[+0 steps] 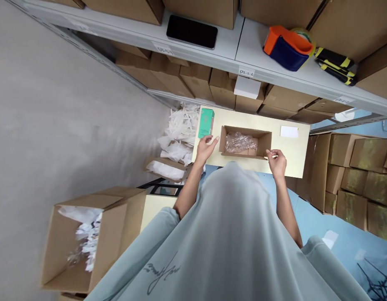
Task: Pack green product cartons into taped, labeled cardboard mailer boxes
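Observation:
An open cardboard box (223, 140) sits on the cream table (243, 115), with crumpled clear bubble wrap (239, 143) inside. My left hand (206, 149) is open between that box and a small green box (206, 122), thumb apart from the fingers. Its fingertips are at the green box's lower end; whether they touch it I cannot tell. At the near right corner of the cardboard box, my right hand (276, 163) pinches the edge between thumb and fingers.
A white slip (289, 131) lies on the table's right side. Above, a shelf (226, 44) carries a phone (192, 31), a tape dispenser (288, 47) and utility knives (336, 66). White scrap paper (182, 129) is heaped at left; stacked cartons (353, 179) stand at right.

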`<state>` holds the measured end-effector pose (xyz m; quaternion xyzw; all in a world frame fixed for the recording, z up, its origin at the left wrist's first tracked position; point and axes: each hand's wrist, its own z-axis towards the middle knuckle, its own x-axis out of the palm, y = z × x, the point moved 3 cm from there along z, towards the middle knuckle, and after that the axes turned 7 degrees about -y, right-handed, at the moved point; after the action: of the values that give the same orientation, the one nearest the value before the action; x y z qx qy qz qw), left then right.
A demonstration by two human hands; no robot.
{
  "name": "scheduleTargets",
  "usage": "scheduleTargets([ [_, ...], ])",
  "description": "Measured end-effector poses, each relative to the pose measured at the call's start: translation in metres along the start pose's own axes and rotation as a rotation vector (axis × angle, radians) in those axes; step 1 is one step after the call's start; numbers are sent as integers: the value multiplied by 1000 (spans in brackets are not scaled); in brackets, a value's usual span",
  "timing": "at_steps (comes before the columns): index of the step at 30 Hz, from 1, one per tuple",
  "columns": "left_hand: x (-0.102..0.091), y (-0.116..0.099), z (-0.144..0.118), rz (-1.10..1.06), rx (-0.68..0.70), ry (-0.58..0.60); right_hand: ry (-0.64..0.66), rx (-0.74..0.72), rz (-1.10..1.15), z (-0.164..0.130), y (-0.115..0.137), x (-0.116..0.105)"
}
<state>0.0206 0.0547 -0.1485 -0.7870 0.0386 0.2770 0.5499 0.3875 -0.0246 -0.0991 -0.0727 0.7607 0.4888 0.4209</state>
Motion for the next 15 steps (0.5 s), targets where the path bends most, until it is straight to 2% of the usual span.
scheduleTargets([
  [2,-2,3,21,73,-13,-117,-56,-6,5,-5,10,-7],
  [4,2,9,42,164,-85,-158,-79,-3,11,-11,20,-12],
  [7,17,17,68,275,-219,-96,-89,4,10,-23,35,-16],
  [10,25,19,81,280,-247,-86,-101,21,16,-35,45,-16],
  [15,15,17,89,217,-236,-59,-97,51,36,-43,49,-12],
])
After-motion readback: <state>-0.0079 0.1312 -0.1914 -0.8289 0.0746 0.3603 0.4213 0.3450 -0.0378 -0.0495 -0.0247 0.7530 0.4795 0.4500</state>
